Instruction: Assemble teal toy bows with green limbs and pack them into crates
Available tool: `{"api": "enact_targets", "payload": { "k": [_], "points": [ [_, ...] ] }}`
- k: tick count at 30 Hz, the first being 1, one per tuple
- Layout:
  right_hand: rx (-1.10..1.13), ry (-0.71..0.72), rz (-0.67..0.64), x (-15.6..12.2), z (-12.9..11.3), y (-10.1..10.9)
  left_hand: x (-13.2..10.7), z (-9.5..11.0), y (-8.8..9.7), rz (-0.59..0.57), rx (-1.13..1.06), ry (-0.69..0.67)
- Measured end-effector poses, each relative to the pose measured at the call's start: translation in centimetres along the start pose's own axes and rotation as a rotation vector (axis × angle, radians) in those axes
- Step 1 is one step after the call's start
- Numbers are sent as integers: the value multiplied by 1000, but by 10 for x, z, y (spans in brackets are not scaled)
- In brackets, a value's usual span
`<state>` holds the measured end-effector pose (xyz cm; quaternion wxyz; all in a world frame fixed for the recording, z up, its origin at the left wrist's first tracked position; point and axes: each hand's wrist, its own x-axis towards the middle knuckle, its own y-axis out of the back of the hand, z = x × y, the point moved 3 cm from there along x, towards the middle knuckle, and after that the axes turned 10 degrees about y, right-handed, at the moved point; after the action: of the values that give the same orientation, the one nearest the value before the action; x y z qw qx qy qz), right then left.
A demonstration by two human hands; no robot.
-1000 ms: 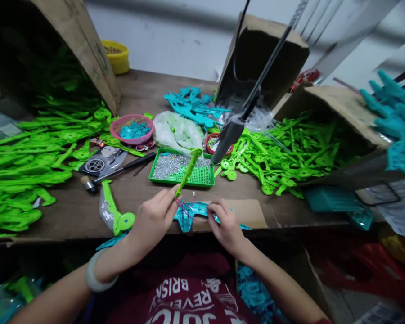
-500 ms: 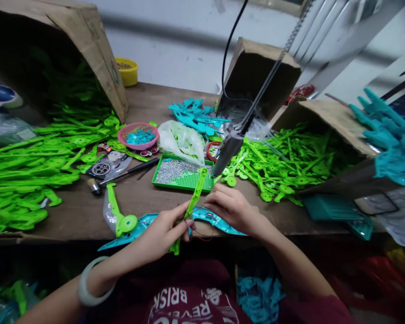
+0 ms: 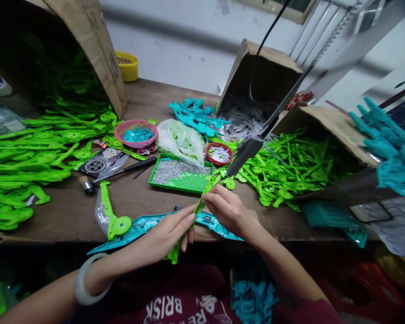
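Note:
My left hand (image 3: 170, 229) is closed around a long bright green plastic part (image 3: 209, 183), tilted up and away from me. The fingers of my right hand (image 3: 227, 209) are pinched together against the upper stretch of that part, where a thin dark wire seems to run; the fingertips are partly hidden. Beneath both hands lies a curved turquoise plastic shell (image 3: 143, 228) with wires and a small dark component in it. Left of it, a green arm with a round end (image 3: 121, 225) rests partly on the shell.
An electric screwdriver (image 3: 245, 155) hangs just beyond my right hand. A green tray (image 3: 175, 186) of small metal pieces, a pink bowl (image 3: 118, 135), a red basket (image 3: 211, 159) and a hammer (image 3: 124, 168) lie behind. Green parts are heaped left (image 3: 27, 162) and right (image 3: 290, 166).
The green part has tipped further to the right, and my right fingers have come onto it. In view, the hanging screwdriver has shifted right. The turquoise shell appears slightly further left.

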<state>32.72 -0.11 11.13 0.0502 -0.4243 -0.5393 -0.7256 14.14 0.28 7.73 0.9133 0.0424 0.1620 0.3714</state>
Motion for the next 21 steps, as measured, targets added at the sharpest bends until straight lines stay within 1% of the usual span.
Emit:
{"api": "enact_targets", "payload": {
  "k": [4,7,12,13,17,21],
  "points": [
    [-26,-25,-17,-2,1,1,8,-2,1,41,123,-4],
    [-46,-14,-16,-6,1,2,10,-2,4,62,146,12],
    [-127,22,-64,-9,2,-2,10,0,2,-59,89,43],
    [-134,36,-64,-10,2,-4,10,1,1,-70,88,42],
    [-92,46,-37,-13,2,-6,15,2,-1,-38,91,44],
    [-79,33,-26,-17,-1,-4,24,0,0,-3,177,48]
  ]
}}
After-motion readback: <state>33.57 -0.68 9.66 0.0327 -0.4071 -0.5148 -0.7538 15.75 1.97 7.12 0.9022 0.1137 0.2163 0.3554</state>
